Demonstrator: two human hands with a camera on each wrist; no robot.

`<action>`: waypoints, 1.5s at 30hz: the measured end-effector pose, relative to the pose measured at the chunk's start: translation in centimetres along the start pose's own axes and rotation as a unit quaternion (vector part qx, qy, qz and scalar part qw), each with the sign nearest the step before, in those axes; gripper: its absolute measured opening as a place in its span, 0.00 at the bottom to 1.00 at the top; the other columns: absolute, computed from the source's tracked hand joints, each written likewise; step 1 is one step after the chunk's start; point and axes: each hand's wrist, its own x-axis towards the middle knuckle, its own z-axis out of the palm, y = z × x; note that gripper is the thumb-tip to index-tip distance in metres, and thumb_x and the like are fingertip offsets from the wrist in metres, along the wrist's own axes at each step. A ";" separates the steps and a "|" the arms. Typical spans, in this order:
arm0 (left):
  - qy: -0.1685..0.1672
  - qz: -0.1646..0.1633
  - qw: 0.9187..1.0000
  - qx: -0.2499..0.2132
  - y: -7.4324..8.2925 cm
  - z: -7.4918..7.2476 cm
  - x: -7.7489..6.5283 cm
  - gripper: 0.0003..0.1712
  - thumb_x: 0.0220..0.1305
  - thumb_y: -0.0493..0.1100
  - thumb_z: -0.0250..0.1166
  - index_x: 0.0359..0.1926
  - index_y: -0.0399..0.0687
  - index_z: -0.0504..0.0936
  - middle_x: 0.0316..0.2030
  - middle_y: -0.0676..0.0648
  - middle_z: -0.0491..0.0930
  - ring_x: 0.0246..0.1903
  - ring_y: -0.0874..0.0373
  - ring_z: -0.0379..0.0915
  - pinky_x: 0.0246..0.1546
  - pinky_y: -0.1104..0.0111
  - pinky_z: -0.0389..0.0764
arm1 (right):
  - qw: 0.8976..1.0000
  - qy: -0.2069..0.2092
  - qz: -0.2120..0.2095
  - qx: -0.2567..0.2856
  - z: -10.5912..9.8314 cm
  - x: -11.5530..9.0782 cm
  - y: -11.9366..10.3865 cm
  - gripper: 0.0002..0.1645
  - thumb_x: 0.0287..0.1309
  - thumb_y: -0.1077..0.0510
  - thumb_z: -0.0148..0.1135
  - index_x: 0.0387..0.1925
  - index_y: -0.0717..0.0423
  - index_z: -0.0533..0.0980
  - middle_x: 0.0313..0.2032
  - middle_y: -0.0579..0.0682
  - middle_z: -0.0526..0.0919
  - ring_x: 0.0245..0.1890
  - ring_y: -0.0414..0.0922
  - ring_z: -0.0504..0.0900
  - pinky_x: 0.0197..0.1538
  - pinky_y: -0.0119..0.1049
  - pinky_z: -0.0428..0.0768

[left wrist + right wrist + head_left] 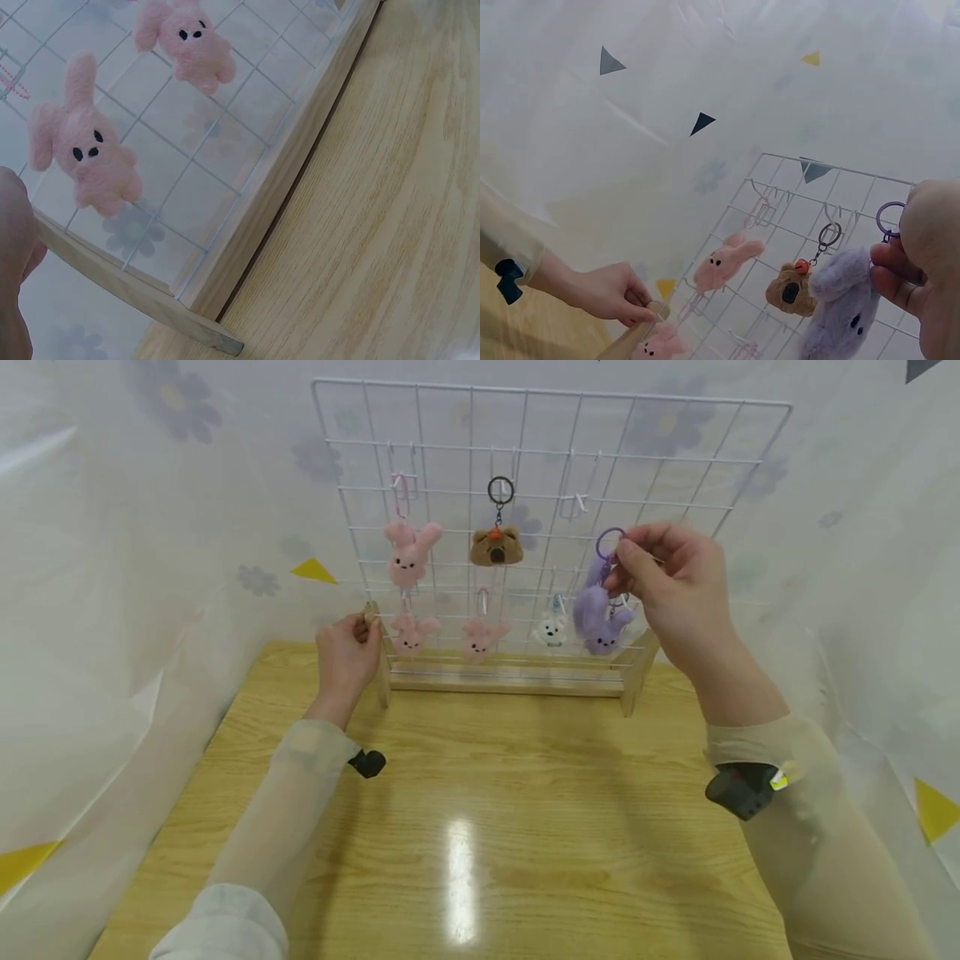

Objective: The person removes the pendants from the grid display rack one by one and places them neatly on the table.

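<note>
My right hand (678, 585) pinches the purple ring (610, 541) of a fluffy purple bunny keychain (844, 300), holding it up in front of the right part of a white wire grid rack (551, 397). In the head view this plush overlaps a purple bunny face (602, 637) lower on the grid. Close above and left of the ring is a bare white hook (575, 503). My left hand (348, 652) grips the top of the wooden side support (112, 277) at the rack's left end.
Pink bunny keychains (408, 560) hang at the left and lower middle. A brown plush keychain (497, 547) hangs in the upper middle, a small white bear keychain (551, 631) at the lower right. The rack stands on a wood-grain table (450, 777), with patterned sheeting (247, 510) behind.
</note>
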 end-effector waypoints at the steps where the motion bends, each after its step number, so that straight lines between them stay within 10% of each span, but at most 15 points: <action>1: 0.000 -0.001 1.000 0.001 0.0 0.0 0.0 0.18 0.77 0.43 0.64 0.49 0.28 0.88 0.41 0.32 0.88 0.39 0.43 0.89 0.41 0.54 0.91 | 1.000 -0.001 0.000 0.000 -0.1 -0.1 0.1 0.03 0.72 0.72 0.61 0.39 0.72 0.78 0.33 0.59 0.83 0.25 0.47 0.81 0.34 0.33 0.88; 45: 0.002 -0.007 1.000 0.005 0.0 0.2 0.1 0.17 0.77 0.42 0.65 0.49 0.27 0.88 0.41 0.31 0.88 0.40 0.43 0.89 0.41 0.56 0.91 | 0.996 -0.035 0.029 -0.073 -3.6 -4.8 5.4 0.06 0.72 0.68 0.64 0.40 0.72 0.79 0.31 0.54 0.84 0.28 0.43 0.83 0.38 0.31 0.88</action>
